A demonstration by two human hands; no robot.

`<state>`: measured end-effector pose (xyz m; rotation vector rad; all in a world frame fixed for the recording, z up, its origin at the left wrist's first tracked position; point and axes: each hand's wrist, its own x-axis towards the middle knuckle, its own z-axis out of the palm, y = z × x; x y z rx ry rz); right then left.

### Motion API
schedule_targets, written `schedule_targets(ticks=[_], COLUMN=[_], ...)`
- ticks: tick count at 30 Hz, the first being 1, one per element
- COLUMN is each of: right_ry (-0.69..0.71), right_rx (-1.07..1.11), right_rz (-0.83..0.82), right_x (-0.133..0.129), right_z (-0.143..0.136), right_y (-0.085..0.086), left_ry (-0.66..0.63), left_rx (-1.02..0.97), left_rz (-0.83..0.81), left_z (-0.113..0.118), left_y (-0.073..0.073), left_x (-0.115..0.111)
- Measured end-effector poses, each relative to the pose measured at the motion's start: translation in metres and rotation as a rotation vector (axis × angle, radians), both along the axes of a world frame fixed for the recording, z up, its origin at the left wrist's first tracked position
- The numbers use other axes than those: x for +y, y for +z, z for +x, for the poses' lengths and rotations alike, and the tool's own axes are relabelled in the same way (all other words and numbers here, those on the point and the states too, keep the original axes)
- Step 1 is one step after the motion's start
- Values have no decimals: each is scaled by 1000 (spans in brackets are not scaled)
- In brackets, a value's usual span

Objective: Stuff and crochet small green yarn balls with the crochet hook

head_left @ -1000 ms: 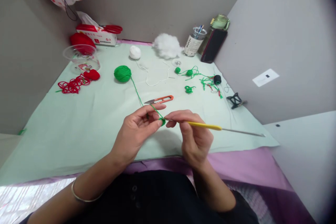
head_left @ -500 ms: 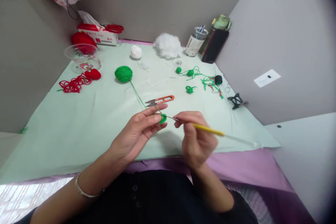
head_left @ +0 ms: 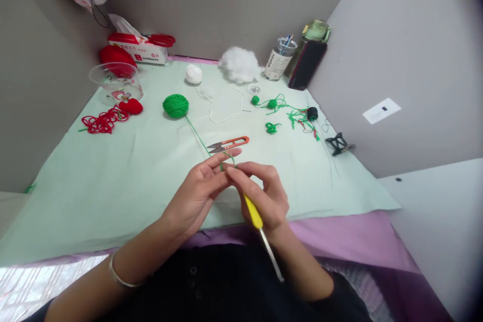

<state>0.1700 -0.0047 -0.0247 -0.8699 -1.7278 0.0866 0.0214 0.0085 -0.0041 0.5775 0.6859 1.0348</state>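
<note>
My left hand pinches the small green crochet piece, now mostly hidden behind the fingers, and green yarn runs over its raised index finger from the green yarn ball. Against its fingertips, my right hand is closed around a crochet hook with a yellow grip; the hook's metal tail points down toward my body. The fingers of both hands meet at the work, and the hook's working tip is hard to make out. Just beyond them lie orange-handled thread snips.
Red yarn and a clear plastic bowl stand at left. Farther back are a tissue box, a white yarn ball, fluffy stuffing, a pen cup and a phone. Green scraps lie at right.
My right hand has moved left to meet the left fingertips. The hook has swung from pointing rightward to pointing down toward me, and the green piece has become mostly hidden.
</note>
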Motion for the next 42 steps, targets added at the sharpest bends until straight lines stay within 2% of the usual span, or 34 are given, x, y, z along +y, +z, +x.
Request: schedule_targets(ticks=[3,5,7,9,11,18,21,24,27,31,34,36,39,42], right_ry=[79,162,257,314,312,384,415,350,234,172,94,17,14,121], right_rx=[240,471,593,595,579,704,702,616,406,103,-81,-134,-28,298], right_rz=[-149,-295,-391,-436,-446,-572,-554,-493,-371,-130,12,60,18,-163], right_x=[4,7,10,11,11,14,13,9,4,0,0,1,1,5], right_z=[5,7,7,5,4,7,8,9,11,12,9,7,5,6], right_y=[4,8,9,8,6,6,8,11,14,11,2,-2,-1,7], left_ry=[-60,-24,14,40,65,76,79,95,116,172,180,130,-10,-36], left_rx=[-68,-31,49,128,177,256,274,297,355,423,371,262,56,5], left_rz=[-58,-26,34,93,132,176,200,232,271,304,284,185,-22,-57], left_z=[-4,-5,-4,-3,-2,-5,-6,-6,-7,-6,-4,-2,-2,-4], left_y=[-1,0,2,3,4,6,5,4,3,3,4,4,5,5], left_x=[3,3,2,-1,-2,-1,-1,-2,-2,-3,-4,-3,0,4])
